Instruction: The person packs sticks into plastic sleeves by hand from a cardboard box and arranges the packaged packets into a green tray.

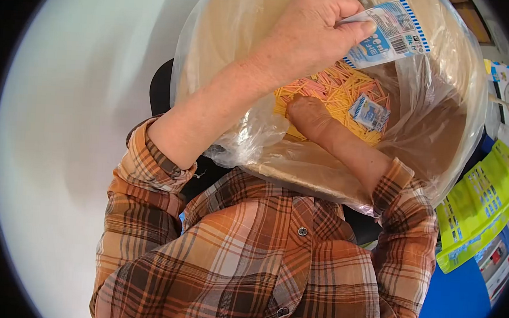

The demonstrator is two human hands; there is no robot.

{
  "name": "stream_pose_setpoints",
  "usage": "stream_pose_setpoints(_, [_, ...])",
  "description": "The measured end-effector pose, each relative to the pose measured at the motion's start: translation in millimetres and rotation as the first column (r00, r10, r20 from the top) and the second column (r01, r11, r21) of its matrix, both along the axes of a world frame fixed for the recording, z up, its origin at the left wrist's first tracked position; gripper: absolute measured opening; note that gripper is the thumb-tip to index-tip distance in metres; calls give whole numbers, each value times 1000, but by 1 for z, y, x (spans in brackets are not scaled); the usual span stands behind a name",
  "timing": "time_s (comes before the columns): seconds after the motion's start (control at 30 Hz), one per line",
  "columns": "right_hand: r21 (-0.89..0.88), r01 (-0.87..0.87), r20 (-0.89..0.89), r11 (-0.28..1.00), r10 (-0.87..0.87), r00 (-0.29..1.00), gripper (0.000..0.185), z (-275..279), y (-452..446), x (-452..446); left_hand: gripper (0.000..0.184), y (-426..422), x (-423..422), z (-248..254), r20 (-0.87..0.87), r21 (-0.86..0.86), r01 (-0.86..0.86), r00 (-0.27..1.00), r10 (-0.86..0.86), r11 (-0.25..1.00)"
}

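Between the thumb and fingers of my left hand (330, 33), a small printed packet (387, 33) with blue-striped ends and a barcode is pinched above a large box (440, 125). A clear plastic bag (238, 132) lines the box and folds over its rim. Thin yellow and pink sticks (350, 86) lie heaped inside. My right hand (309, 116) reaches down into them and looks curled; its fingertips are hidden, so what it grips cannot be made out. Just right of that hand, a similar small packet (370, 112) rests on the sticks.
A pale surface (78, 109) fills the left side. To the right of the box hangs a bright yellow-green printed sheet or bag (480, 199), over something flat and blue (451, 304). More printed items (508, 94) are at the far right edge.
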State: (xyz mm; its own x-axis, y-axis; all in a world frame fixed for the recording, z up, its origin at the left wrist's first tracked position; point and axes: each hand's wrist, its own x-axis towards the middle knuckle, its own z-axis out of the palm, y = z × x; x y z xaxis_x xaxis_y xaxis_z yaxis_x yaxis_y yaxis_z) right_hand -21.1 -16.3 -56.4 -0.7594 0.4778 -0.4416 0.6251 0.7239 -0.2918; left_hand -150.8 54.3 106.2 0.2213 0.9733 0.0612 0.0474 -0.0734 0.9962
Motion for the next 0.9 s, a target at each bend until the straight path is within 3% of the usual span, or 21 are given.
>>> stream_pose_setpoints(0.13, [-11,-56,51,998,56,997,16,4,-4,-8,21,6,-2,-11,-24,49,26,999,-24,998])
stream_pose_setpoints(0.23, [-63,-36,96,997,42,995,19,1,-6,-12,18,4,1,-17,-122,112,-62,990,76,992])
stream_pose_setpoints(0.33, [-86,17,120,996,-7,993,20,-2,-4,-13,18,5,3,-21,-38,117,-95,994,100,989])
stream_pose_setpoints(0.4, [-72,67,151,995,-56,987,20,-2,-7,-13,19,7,-2,-25,-64,53,-20,998,23,998])
stream_pose_setpoints(0.53, [-110,58,102,992,-46,994,18,-4,-4,-9,20,9,-3,-28,-12,-18,25,1000,-26,1000])
stream_pose_setpoints(0.83, [-207,106,13,972,-106,994,11,-9,14,-3,19,11,-5,-31,-2,-5,45,999,-45,999])
stream_pose_setpoints(0.9, [-234,111,-75,966,-132,988,10,0,30,11,19,10,-2,-34,109,0,11,994,-11,1000])
